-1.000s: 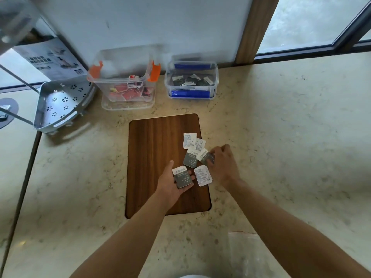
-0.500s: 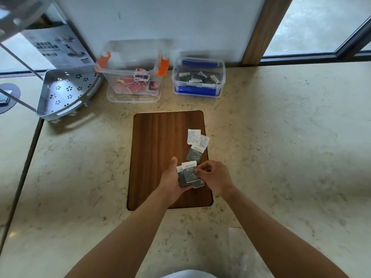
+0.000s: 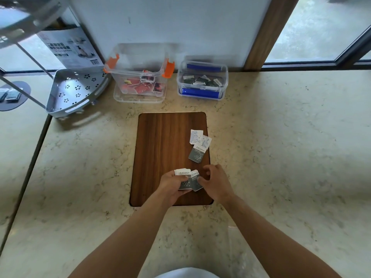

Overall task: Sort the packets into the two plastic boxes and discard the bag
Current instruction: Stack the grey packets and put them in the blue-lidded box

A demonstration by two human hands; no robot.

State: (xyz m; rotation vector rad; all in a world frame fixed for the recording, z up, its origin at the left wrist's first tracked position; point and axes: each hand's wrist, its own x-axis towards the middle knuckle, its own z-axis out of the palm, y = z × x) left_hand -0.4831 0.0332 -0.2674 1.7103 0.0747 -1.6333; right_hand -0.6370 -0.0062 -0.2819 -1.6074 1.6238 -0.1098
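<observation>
Right hand (image 3: 215, 182) added glossy square packet (image 3: 194, 182) to stack.

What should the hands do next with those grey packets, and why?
Probably reach the right hand forward for the grey packet on the board. The left hand holds a small stack of grey packets, three loose ones lie on the wooden board, and the blue-latched box holds matching dark packets.

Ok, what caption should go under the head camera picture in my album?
Both hands, left hand and right hand, gather grey packets over a wooden board.
</observation>
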